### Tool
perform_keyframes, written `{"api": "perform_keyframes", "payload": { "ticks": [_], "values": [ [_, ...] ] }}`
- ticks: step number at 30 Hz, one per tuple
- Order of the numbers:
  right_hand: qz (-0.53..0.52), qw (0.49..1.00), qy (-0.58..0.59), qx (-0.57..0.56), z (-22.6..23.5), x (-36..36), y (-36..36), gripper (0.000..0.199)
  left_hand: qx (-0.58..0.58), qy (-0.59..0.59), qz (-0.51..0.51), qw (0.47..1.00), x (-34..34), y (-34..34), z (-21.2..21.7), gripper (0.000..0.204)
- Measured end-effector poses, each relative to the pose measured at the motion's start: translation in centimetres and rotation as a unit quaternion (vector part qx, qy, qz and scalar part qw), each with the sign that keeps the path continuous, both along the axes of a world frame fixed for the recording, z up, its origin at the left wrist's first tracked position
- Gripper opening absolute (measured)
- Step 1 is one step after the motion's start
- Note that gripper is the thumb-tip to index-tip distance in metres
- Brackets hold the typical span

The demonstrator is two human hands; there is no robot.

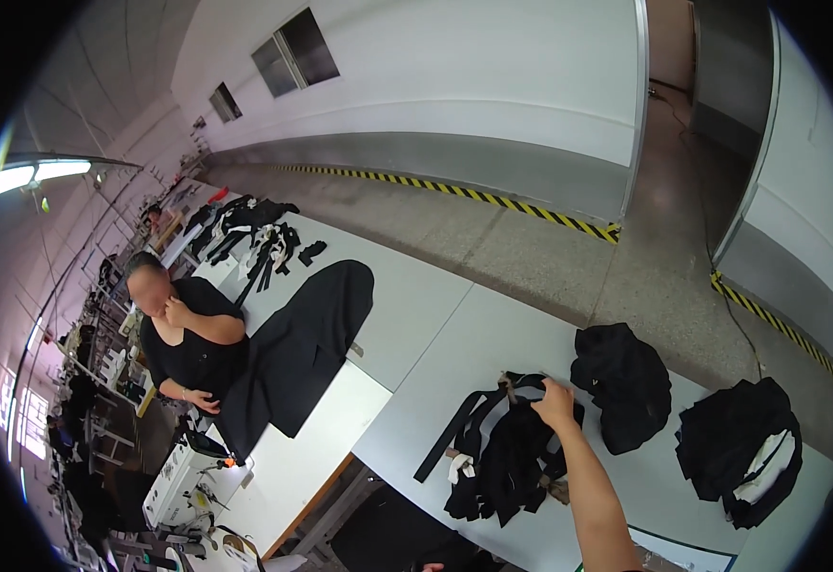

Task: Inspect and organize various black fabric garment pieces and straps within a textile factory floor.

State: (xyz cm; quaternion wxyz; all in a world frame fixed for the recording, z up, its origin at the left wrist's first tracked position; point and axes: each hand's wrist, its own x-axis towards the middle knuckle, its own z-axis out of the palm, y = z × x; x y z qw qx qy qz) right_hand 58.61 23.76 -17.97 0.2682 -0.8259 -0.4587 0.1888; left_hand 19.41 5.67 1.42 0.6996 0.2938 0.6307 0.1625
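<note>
My right hand [555,402] reaches over the pale table from the lower edge. Its fingers are closed on the upper edge of a loose heap of black cloth pieces [512,458], by a grey band. Long black strips, white scraps and small brownish bits show in this heap. At the very bottom edge, only a sliver of my left hand [432,567] shows, near a dark seat; its fingers are mostly out of view.
Two bundles of black cloth, one [621,386] and another [740,448] with white inside, lie to the right. A co-worker [192,334] sits at left with a large black cloth [307,353] by a sewing machine [183,481]. More garment pieces [264,248] lie farther back.
</note>
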Motion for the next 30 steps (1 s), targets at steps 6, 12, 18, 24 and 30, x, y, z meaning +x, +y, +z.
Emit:
{"api": "perform_keyframes", "payload": {
  "ticks": [6,12,18,24,30],
  "values": [
    [0.005,0.958,0.061,0.282,6.4,-5.7,-4.4,0.037,-0.051,-0.047,-0.061,0.996,4.8,5.3,-3.1,0.044],
    [0.02,0.912,0.143,0.384,9.7,-9.2,-7.5,0.031,-0.179,-0.33,-0.008,0.927,10.5,10.6,-8.0,0.059],
    [0.099,0.906,0.02,0.412,10.3,-10.2,-10.6,0.036,-0.221,-0.26,0.168,0.925,13.6,12.7,-6.6,0.043],
    [0.103,0.911,-0.033,0.398,9.9,-11.2,-12.9,0.041,-0.189,-0.364,0.197,0.891,9.0,13.3,-9.9,0.025],
    [0.09,0.947,-0.026,0.308,8.0,-11.7,-14.6,0.063,-0.149,-0.315,0.161,0.923,9.1,13.1,-6.2,0.028]
  ]
}}
